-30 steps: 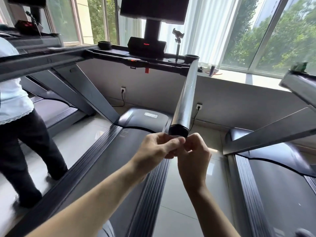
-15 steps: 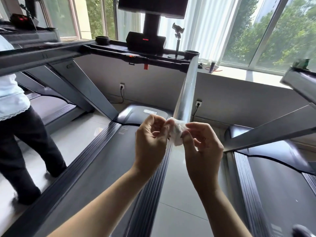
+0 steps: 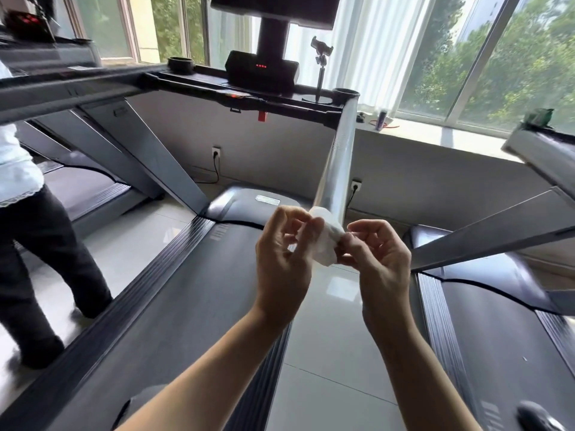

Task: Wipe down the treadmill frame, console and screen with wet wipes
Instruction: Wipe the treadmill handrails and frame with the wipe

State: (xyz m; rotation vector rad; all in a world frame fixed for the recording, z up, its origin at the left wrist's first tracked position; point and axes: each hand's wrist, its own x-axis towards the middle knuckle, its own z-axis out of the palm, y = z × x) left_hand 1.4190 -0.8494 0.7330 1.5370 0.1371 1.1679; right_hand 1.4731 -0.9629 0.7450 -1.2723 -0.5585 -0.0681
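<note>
L hand [image 3: 281, 259] & R hand [image 3: 381, 265] both bare. L forearm [image 3: 193, 377] & R forearm [image 3: 413, 368] bare too, skin uncovered right to the frame's bottom edge. Bit of grey cloth [image 3: 146, 399] under the L forearm, prob. clothing; can't tell which garment.

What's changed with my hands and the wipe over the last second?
The left hand and right hand, pressed together at the end of the handrail a second ago, have drawn apart, pulling a white wipe open between them. The handrail and console stayed put.
</note>
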